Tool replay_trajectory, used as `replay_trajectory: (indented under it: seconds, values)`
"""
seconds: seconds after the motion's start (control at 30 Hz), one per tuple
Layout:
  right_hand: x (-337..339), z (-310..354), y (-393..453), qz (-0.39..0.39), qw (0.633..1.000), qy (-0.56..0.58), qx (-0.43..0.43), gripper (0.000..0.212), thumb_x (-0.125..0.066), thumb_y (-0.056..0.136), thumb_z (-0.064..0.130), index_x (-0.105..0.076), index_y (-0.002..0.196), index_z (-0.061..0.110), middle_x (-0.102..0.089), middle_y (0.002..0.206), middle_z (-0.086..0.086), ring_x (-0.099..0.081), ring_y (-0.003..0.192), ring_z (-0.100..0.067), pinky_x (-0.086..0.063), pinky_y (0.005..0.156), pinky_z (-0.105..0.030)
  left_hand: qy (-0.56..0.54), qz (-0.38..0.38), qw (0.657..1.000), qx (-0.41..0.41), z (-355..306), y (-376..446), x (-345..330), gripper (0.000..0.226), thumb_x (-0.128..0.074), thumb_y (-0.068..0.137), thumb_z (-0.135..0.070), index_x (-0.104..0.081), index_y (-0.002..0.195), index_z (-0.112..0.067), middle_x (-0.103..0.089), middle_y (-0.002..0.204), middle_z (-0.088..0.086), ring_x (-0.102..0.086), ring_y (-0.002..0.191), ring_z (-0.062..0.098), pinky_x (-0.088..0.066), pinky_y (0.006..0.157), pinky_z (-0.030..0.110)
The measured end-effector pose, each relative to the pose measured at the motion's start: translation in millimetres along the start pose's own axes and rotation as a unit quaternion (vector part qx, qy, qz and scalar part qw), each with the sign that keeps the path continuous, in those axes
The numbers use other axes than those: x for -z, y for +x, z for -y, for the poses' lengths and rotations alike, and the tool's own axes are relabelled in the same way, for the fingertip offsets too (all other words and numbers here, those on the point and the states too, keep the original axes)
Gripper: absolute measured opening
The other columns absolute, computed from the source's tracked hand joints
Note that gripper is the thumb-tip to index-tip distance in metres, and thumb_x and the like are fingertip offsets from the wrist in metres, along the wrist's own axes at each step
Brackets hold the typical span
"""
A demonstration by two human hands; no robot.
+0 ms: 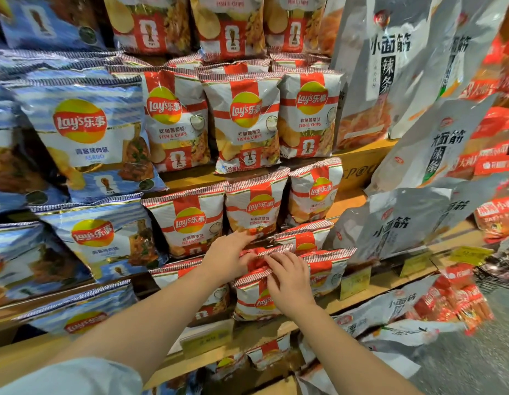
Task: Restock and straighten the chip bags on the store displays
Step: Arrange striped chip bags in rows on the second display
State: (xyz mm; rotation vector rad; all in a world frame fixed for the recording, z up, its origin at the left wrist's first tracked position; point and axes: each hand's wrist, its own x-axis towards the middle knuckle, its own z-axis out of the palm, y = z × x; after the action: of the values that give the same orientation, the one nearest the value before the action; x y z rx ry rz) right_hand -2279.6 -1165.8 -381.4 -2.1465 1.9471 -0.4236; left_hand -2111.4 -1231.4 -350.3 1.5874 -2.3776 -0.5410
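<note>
Both hands reach into the red-and-white section of a wooden shelf point(279, 327). The left hand point(229, 256) lies with fingers nearly straight, its fingertips on the lower edge of a standing red bag point(254, 208) and its thumb touching the crimped top of the front bag point(254, 295). The right hand point(287, 282) rests on that front bag's upper part, fingers bent over the crumpled seal; whether they pinch it or only press I cannot tell. The front bag stands on the lower shelf, just beside another red bag point(327, 269) at its right, with more red bags in rows above. Blue bags point(85, 143) fill the shelves to the left. Grey packs point(413, 223) hang and lean at the right, touching the red rows. Yellow price tags point(354, 283) sit along the shelf edge. A pale sleeve point(76, 379) shows at the bottom left
</note>
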Motion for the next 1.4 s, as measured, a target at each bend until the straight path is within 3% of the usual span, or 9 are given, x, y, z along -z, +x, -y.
replay_trajectory:
  seconds: [0.1, 0.27, 0.4, 0.53, 0.63, 0.73, 1.0, 1.17, 1.4]
  values:
    - [7.5, 2.3, -10.3, 0.063, 0.998, -0.005, -0.021, 0.060, -0.025, 0.087, 0.043, -0.034, 0.145, 0.031, -0.026, 0.154, 0.005, -0.010, 0.145, -0.019, 0.007, 0.115, -0.039, 0.023, -0.018, 1.000, 0.000, -1.4, -12.7, 5.7, 0.056, -0.047, 0.096, -0.044, -0.032, 0.147, -0.028, -0.027, 0.155, -0.002, -0.019, 0.145, 0.016, -0.017, 0.117, 0.035]
    - [16.0, 9.9, -28.3, 0.087, 0.995, -0.027, -0.031, 0.074, -0.014, 0.077, 0.057, -0.019, 0.149, 0.038, -0.002, 0.159, 0.009, 0.011, 0.146, -0.015, 0.011, 0.116, -0.044, 0.099, -0.005, 0.995, 0.022, -2.9, -39.1, 13.5, 0.060, -0.040, 0.098, -0.044, -0.013, 0.151, -0.035, -0.002, 0.160, -0.001, 0.003, 0.147, 0.023, -0.001, 0.118, 0.041]
    - [24.7, 22.3, -41.2, 0.074, 0.996, -0.051, -0.018, 0.082, -0.003, 0.073, 0.065, -0.014, 0.150, 0.039, 0.011, 0.157, 0.012, 0.015, 0.145, -0.017, 0.010, 0.116, -0.047, 0.154, 0.006, 0.987, 0.038, -6.6, -60.2, 16.6, 0.063, -0.032, 0.097, -0.055, 0.000, 0.150, -0.041, 0.011, 0.159, -0.004, 0.015, 0.146, 0.024, 0.010, 0.115, 0.049]
    - [35.5, 38.8, -52.6, 0.070, 0.996, -0.060, -0.017, 0.082, 0.001, 0.075, 0.069, -0.007, 0.150, 0.039, 0.014, 0.158, 0.009, 0.020, 0.144, -0.017, 0.013, 0.114, -0.048, 0.190, 0.008, 0.980, 0.049, -12.2, -84.9, 26.3, 0.067, -0.028, 0.093, -0.064, 0.006, 0.148, -0.045, 0.016, 0.158, -0.006, 0.022, 0.144, 0.027, 0.017, 0.109, 0.055]
    - [44.9, 51.6, -59.4, 0.082, 0.994, -0.068, -0.015, 0.069, -0.016, 0.088, 0.067, -0.005, 0.150, 0.040, 0.019, 0.157, 0.008, 0.023, 0.143, -0.019, 0.015, 0.112, -0.049, 0.217, 0.026, 0.973, 0.073, -15.4, -106.6, 38.0, 0.074, -0.031, 0.089, -0.069, 0.011, 0.146, -0.047, 0.023, 0.156, -0.006, 0.027, 0.142, 0.028, 0.020, 0.106, 0.060]
    - [55.3, 64.2, -65.5, 0.088, 0.993, -0.072, 0.015, 0.070, -0.017, 0.087, 0.068, -0.004, 0.150, 0.041, 0.019, 0.157, 0.007, 0.024, 0.143, -0.020, 0.015, 0.112, -0.049, 0.233, 0.032, 0.965, 0.116, -20.3, -132.2, 49.4, 0.081, -0.036, 0.086, -0.073, 0.011, 0.146, -0.047, 0.027, 0.155, -0.007, 0.029, 0.141, 0.029, 0.020, 0.104, 0.063]
    - [79.7, 106.7, -100.2, 0.095, 0.980, -0.057, 0.163, 0.064, -0.026, 0.094, 0.062, -0.006, 0.151, 0.038, 0.013, 0.159, 0.005, 0.018, 0.144, -0.019, 0.012, 0.114, -0.047, 0.218, -0.022, 0.942, 0.253, -56.7, -236.7, 53.7, 0.081, -0.039, 0.087, -0.070, 0.012, 0.146, -0.047, 0.028, 0.154, -0.008, 0.027, 0.141, 0.030, 0.017, 0.105, 0.065]
    - [69.9, 126.0, -159.1, 0.136, 0.950, -0.053, 0.274, 0.063, -0.026, 0.095, 0.060, -0.006, 0.151, 0.038, 0.014, 0.159, 0.005, 0.021, 0.144, -0.020, 0.014, 0.113, -0.047, 0.162, -0.039, 0.921, 0.353, -94.0, -324.4, 29.1, 0.081, -0.043, 0.089, -0.064, 0.010, 0.147, -0.043, 0.026, 0.155, -0.008, 0.028, 0.141, 0.030, 0.001, 0.111, 0.066]
    - [69.6, 175.8, -261.8, 0.169, 0.904, -0.068, 0.386, 0.061, -0.021, 0.096, 0.060, -0.003, 0.151, 0.039, 0.013, 0.159, 0.005, 0.019, 0.144, -0.020, 0.012, 0.114, -0.047, 0.173, -0.067, 0.868, 0.461, -124.4, -457.1, 10.5, 0.082, -0.035, 0.086, -0.072, 0.012, 0.148, -0.043, 0.028, 0.154, -0.008, 0.020, 0.143, 0.033, 0.007, 0.108, 0.069]
